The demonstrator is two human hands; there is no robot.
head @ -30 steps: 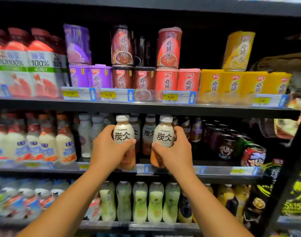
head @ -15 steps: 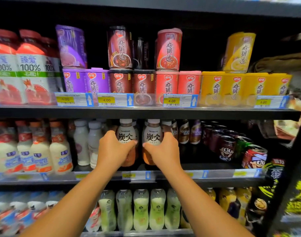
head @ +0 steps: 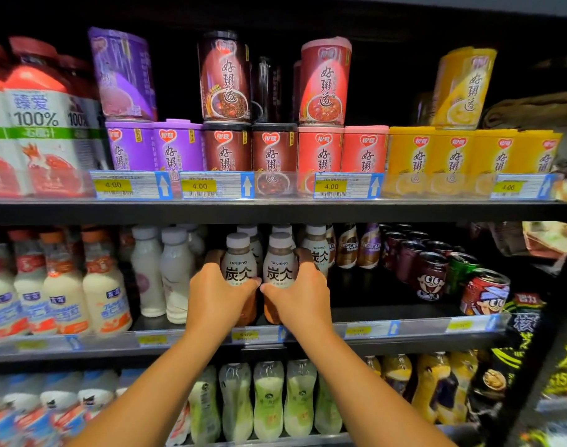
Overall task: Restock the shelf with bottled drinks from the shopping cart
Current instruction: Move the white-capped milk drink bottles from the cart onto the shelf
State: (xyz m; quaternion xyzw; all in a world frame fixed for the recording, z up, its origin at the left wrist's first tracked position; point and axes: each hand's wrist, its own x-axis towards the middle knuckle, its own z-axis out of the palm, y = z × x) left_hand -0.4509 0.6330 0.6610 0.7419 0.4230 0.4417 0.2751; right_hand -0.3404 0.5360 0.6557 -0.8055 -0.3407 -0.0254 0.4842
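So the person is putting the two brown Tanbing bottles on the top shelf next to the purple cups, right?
Not the top shelf. The head view shows each hand holding a Tanbing bottle, left and right, on the middle shelf, beside white milk bottles.

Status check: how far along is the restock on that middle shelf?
Done: several Tanbing bottles already stand at the back of the row. In hand: the left hand and right hand each hold a bottle at the shelf front. Left: releasing them; the cart is out of view.
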